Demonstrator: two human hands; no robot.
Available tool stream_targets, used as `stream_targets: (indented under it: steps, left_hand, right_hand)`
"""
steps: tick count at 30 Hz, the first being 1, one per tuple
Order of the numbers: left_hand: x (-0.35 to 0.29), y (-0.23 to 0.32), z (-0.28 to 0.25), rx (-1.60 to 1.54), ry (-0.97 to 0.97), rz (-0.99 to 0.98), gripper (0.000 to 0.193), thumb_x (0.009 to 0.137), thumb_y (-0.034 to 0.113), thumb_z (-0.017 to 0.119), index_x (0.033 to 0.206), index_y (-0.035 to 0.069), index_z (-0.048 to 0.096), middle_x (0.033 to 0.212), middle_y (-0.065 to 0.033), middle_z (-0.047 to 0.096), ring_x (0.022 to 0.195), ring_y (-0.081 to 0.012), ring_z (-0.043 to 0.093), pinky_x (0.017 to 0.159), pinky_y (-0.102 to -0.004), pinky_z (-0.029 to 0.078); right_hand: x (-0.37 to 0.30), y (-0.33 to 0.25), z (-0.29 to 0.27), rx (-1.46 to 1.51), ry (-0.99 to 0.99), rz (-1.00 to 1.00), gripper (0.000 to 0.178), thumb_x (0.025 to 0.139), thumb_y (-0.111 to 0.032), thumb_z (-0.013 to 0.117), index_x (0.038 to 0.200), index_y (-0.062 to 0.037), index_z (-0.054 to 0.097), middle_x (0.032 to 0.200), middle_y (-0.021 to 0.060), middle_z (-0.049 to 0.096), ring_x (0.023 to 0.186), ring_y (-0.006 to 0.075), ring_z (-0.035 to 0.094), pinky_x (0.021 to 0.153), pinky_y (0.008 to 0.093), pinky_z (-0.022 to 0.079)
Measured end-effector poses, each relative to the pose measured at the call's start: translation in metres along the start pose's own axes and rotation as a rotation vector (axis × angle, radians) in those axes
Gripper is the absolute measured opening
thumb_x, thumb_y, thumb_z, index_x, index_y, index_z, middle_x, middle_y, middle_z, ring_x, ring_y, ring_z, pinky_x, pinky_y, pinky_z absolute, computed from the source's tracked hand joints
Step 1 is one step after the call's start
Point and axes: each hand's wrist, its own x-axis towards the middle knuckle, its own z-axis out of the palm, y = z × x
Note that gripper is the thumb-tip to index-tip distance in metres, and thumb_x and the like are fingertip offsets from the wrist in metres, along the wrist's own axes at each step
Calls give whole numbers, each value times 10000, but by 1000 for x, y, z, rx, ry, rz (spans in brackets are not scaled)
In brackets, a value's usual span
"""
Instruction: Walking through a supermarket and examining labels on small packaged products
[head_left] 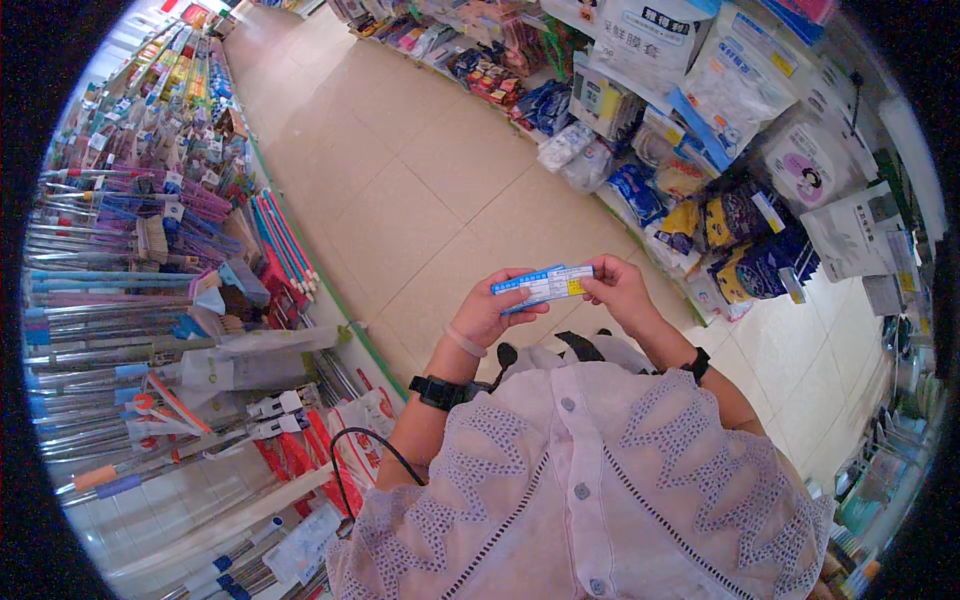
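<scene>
Several blue-and-white price labels (545, 287), one with a yellow patch at its right end, are held in front of my chest. My left hand (484, 312) is closed round their left end, its thumb lying on top. At the other end, my right hand (624, 296) pinches the upper label's corner between thumb and fingers. The labels overlap, so the lower ones are partly hidden. Black bands circle both my wrists, and a pale band sits above the left one.
Mops and brooms with long handles (110, 310) crowd the left side. Pink and teal sticks (284, 240) stand by the green shelf edge. Bagged goods (745, 235) hang and lie on the right shelving. A tiled aisle (400, 170) runs between. A black cable (375, 432) loops beside my left arm.
</scene>
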Motion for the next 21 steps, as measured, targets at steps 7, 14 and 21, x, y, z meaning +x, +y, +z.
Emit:
stream_targets:
  steps: [7,14,21]
  left_hand:
    - [-1,-1,3,-25,-12,-10,314,830,41,508,1133,2,435,1040,-151,555,850,-253,612,687,-291,531]
    - [1,-5,-1,-17,-13,3,360,815,65,537,1148,-6,420,1053,-175,548,855,-289,609,685,-311,533]
    - [2,-2,1,-7,-5,-9,366,811,71,542,1148,-7,423,1052,-170,550,850,-284,611,678,-302,527]
  right_hand:
    - [-3,1,-1,-27,11,6,161,781,-23,569,933,-18,517,780,39,588,625,87,542,549,211,441]
    - [-2,3,-1,-10,30,-33,130,773,-35,585,893,-17,538,746,38,583,612,97,542,540,230,450]
    - [1,5,-4,-7,20,-30,137,771,-41,588,897,-18,538,755,42,582,617,100,547,541,235,454]
